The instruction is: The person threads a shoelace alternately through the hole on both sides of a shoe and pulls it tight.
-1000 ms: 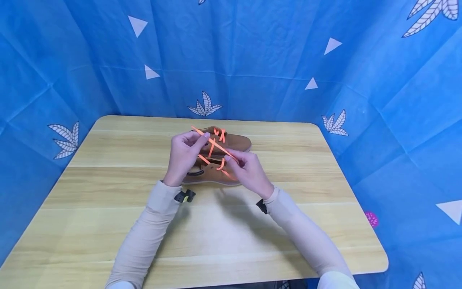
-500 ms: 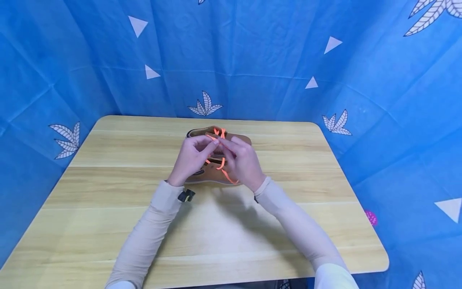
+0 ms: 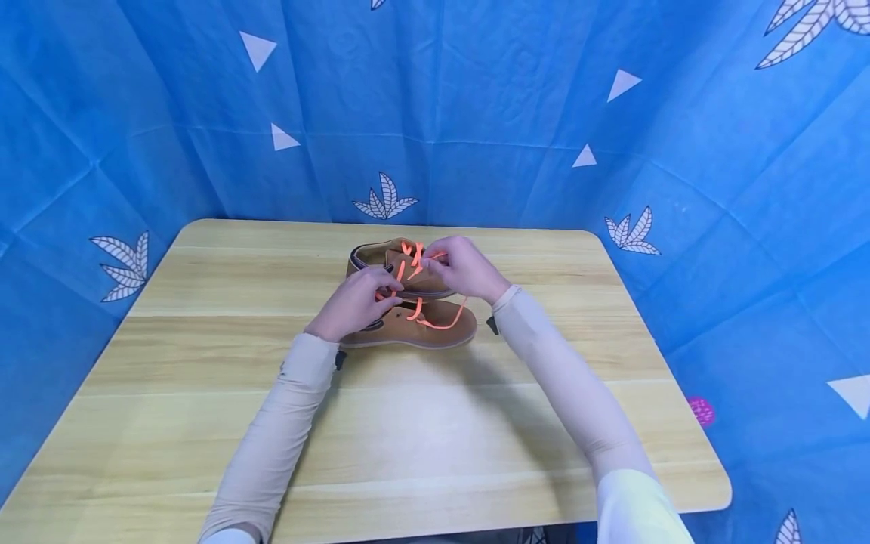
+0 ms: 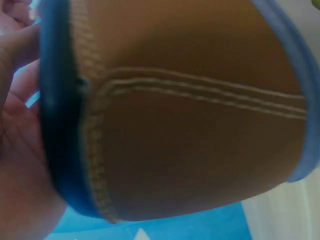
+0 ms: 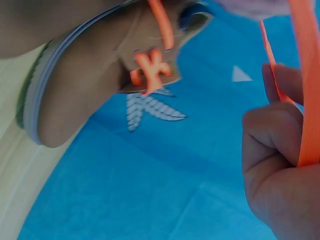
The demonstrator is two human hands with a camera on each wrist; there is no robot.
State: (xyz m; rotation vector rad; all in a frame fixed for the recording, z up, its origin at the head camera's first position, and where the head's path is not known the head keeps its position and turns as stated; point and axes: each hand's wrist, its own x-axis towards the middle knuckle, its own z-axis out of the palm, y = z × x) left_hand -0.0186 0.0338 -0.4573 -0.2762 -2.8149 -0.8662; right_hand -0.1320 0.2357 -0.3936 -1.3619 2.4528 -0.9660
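Note:
Two brown shoes with orange laces stand side by side, toes to the right. The near shoe (image 3: 387, 329) is closer to me; the far shoe (image 3: 424, 285) sits behind it. My left hand (image 3: 353, 306) is over the near shoe's opening, thumb and finger pinching an orange shoelace. A shoe heel (image 4: 200, 140) hides most of that hand in the left wrist view. My right hand (image 3: 469, 268), above the far shoe's front, pinches an orange shoelace (image 5: 309, 100). A slack stretch of lace (image 3: 442, 327) hangs over the near shoe's toe.
The shoes stand on a pale wooden table (image 3: 170, 423) with rounded corners. A blue patterned cloth (image 3: 476, 91) hangs behind the table and along both sides. Crossed laces (image 5: 150, 72) show on one shoe in the right wrist view.
My hands were close together, holding a lace between them. Now they are apart: the right hand has moved right and away from me, the left slightly lower. More of both shoes shows.

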